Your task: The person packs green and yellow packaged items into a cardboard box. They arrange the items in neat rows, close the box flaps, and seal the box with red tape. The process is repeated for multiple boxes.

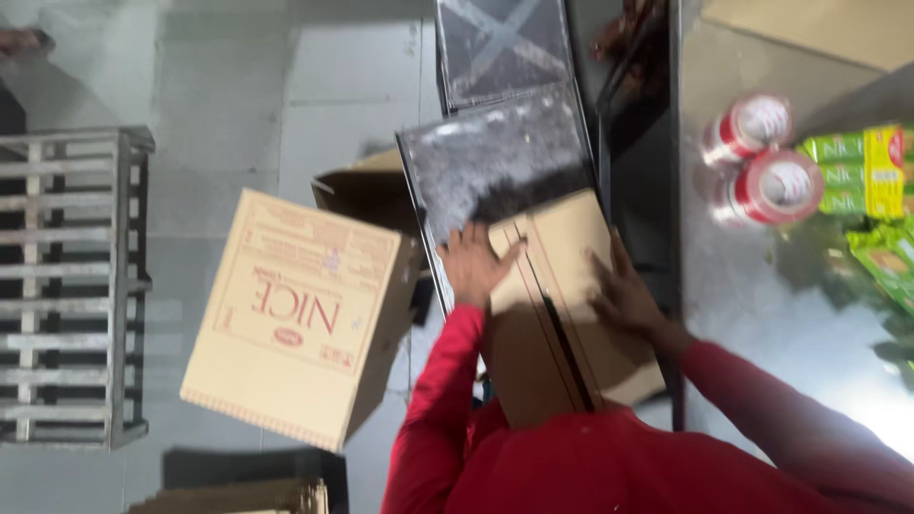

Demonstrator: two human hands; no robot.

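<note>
Both hands lie flat and spread on a closed cardboard carton (pixel 557 314); left hand (pixel 473 265) and right hand (pixel 624 293) flank its lengthwise seam, gripping nothing.

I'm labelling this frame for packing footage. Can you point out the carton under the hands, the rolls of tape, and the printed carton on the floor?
Carton under the hands (pixel 562 314): head view, on its closed top flap.
Rolls of tape (pixel 781 186): head view, on the nearer roll's face.
Printed carton (pixel 295 314): head view, on its printed side.

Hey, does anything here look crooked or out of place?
Yes. A printed cardboard box lies tipped at an angle on the floor, one flap hanging open. The left hand and right hand press flat on a closed carton.
</note>
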